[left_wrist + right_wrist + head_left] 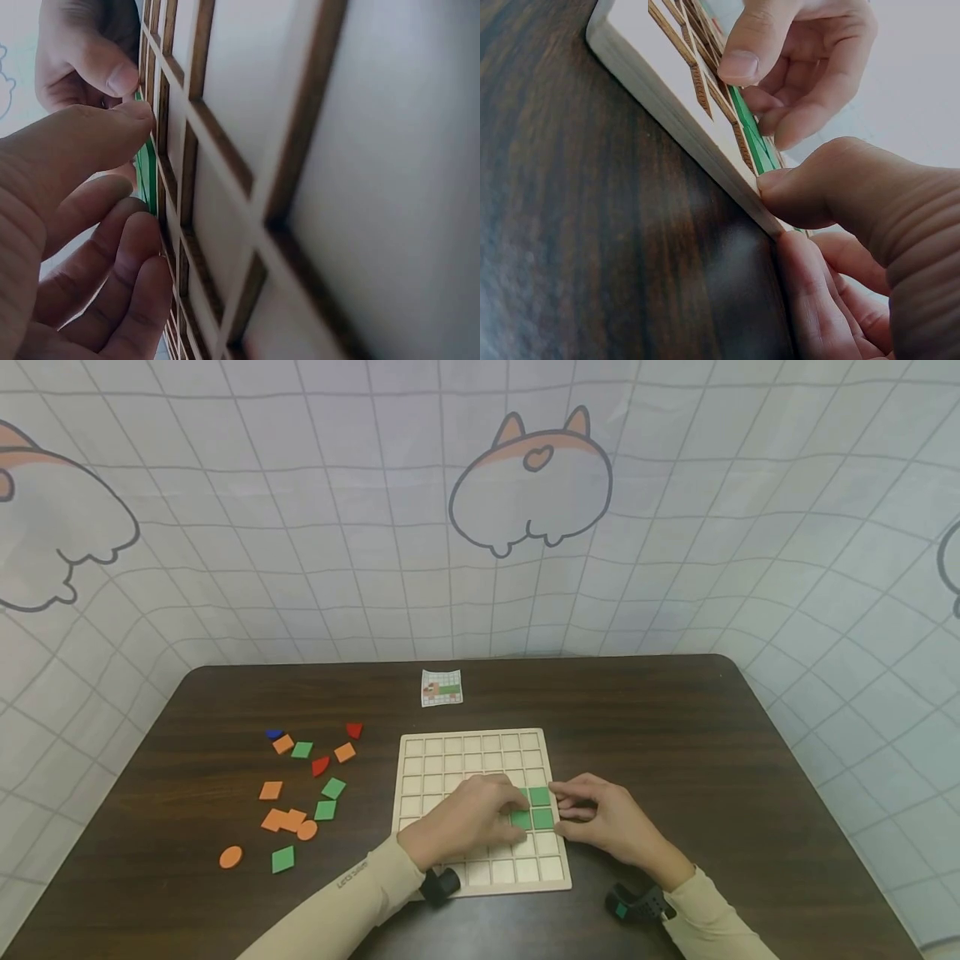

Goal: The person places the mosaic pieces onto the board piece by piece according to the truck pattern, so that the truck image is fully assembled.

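Observation:
A pale wooden grid board (480,752) lies at the table's middle. Three green square tiles (541,807) sit together in its cells near the right edge. My left hand (517,814) lies over the board, and thumb and fingers pinch the edges of one green tile (146,176) in its cell. My right hand (573,806) is at the board's right rim (705,157). Its thumb (810,191) presses on the rim beside the green tiles (751,135), and its fingers lie on the table along the board's side.
Loose orange, green, red and blue pieces (300,793) are scattered on the dark table (712,760) left of the board. A small pattern card (441,687) lies behind the board. A cloth wall with cartoon prints stands behind the table.

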{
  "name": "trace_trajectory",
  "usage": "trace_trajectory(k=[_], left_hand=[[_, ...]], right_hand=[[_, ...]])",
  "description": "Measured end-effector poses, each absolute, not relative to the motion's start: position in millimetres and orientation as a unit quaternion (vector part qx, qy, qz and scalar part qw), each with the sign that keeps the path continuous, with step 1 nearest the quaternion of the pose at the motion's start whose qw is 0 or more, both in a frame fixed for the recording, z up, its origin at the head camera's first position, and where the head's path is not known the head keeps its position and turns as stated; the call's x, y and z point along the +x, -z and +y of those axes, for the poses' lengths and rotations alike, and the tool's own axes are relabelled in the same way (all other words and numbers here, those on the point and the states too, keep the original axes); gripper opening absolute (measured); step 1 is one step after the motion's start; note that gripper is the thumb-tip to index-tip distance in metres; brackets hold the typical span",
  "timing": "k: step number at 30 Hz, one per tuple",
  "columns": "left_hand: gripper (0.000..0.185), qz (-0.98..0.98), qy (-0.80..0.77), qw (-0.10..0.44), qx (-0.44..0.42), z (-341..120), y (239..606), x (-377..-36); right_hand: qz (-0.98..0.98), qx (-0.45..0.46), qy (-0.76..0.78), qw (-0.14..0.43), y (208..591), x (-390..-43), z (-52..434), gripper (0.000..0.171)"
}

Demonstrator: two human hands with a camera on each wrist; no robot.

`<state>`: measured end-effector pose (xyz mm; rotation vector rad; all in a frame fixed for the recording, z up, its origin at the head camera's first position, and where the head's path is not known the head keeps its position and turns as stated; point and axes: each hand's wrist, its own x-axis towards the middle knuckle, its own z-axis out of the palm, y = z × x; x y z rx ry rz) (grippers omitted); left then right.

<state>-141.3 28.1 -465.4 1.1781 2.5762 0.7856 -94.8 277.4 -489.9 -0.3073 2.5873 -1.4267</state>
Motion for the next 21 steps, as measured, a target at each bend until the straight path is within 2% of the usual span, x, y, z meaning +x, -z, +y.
trace_trajectory(k=[11,21], left_hand=[[0.027,0.868,-0.27,0.1,0.404,13,456,-145],[0.024,0.882,-0.307,0.052,0.355,-32,446,-164]], right_hand=[[0.87,-0.103,0.476,0.081,491,-95,277,0.053],[0.867,-0.09,0.483,0.087,490,-95,276,0.056]])
